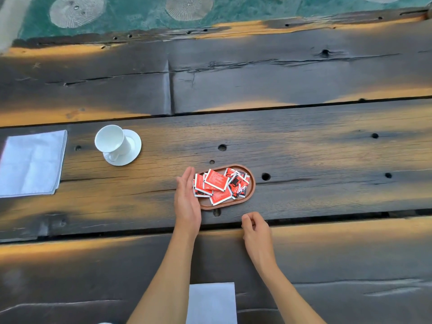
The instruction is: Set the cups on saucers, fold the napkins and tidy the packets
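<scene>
Steadying the oval tray [249, 197] of red packets [218, 184] at the middle of the surface [327, 148] with the flat, released left hand [187, 199], likely squaring the pile; curling the empty right hand [256, 226] loosely near the tray's near edge, grasping nothing.

The tray [250, 195] sits on the table [327, 148], near its middle, and the packets [216, 185] lie heaped inside the tray. Against the tray's left end rests the left hand [187, 202], flat and on edge. The right hand [256, 226] is just in front of the tray, toward its right, apart from it. Well to the left of the tray and slightly behind it, a cup [112, 139] stands on a saucer [134, 146]. Farther left of the tray lies a napkin [32, 162]. A second napkin [211, 302] lies well in front of the tray, between the forearms.
</scene>
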Demonstrator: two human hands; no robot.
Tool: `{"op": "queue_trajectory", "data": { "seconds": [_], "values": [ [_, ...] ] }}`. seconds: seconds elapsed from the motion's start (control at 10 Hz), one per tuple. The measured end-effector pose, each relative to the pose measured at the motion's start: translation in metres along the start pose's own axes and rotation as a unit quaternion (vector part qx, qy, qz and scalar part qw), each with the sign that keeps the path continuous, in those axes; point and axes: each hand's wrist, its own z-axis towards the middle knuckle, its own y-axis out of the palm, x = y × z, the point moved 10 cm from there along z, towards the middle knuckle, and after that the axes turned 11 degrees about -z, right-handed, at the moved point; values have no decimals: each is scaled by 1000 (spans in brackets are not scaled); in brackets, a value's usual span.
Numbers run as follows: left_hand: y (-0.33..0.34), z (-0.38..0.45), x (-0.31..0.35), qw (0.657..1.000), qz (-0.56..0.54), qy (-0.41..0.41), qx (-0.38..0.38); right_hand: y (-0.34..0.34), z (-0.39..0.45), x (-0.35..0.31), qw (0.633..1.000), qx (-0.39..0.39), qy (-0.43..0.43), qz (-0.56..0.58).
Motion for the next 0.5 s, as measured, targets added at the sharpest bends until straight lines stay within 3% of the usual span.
{"op": "queue_trajectory", "data": {
  "seconds": [0.2,0.4,0.5],
  "values": [
    [-4,-3,-1,991,121,5,-56,5,-1,-1,1000,-10,-3,15],
    [-13,-9,-18,949,302,-29,-86,7,-5,-7,999,-23,-19,16],
    [-18,-7,-16,966,242,-22,-84,3,-8,-11,999,-13,-29,22]
  ]
}}
